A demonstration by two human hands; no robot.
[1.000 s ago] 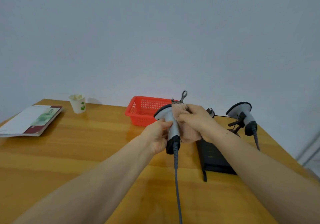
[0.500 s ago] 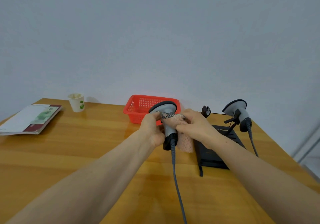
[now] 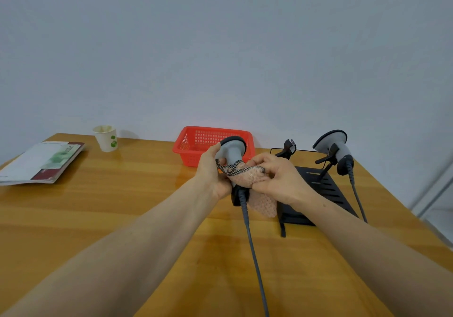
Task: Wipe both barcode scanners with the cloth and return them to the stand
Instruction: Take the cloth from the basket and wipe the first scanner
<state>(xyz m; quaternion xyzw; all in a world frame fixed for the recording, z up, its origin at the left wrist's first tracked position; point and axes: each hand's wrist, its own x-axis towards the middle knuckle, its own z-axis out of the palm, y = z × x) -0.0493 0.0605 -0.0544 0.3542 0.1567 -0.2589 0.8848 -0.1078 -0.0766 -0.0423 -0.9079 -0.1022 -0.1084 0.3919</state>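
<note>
My left hand (image 3: 212,172) grips the handle of a grey barcode scanner (image 3: 232,151), held upright above the table with its head pointing away. My right hand (image 3: 279,179) pinches a pink cloth (image 3: 247,178) with a checked edge and presses it round the scanner's handle. The scanner's grey cable (image 3: 252,243) trails toward me. A second grey scanner (image 3: 336,148) sits in the right holder of the black stand (image 3: 323,189). The stand's left holder (image 3: 289,146) is bare.
A red plastic basket (image 3: 196,146) stands just behind the held scanner. A paper cup (image 3: 106,138) and a booklet (image 3: 41,161) lie at the far left of the wooden table (image 3: 110,206). The table's right edge runs near the stand.
The cloth has slid down from the scanner's head to its handle, and my right hand has moved with it. My left hand has shifted up toward the head.
</note>
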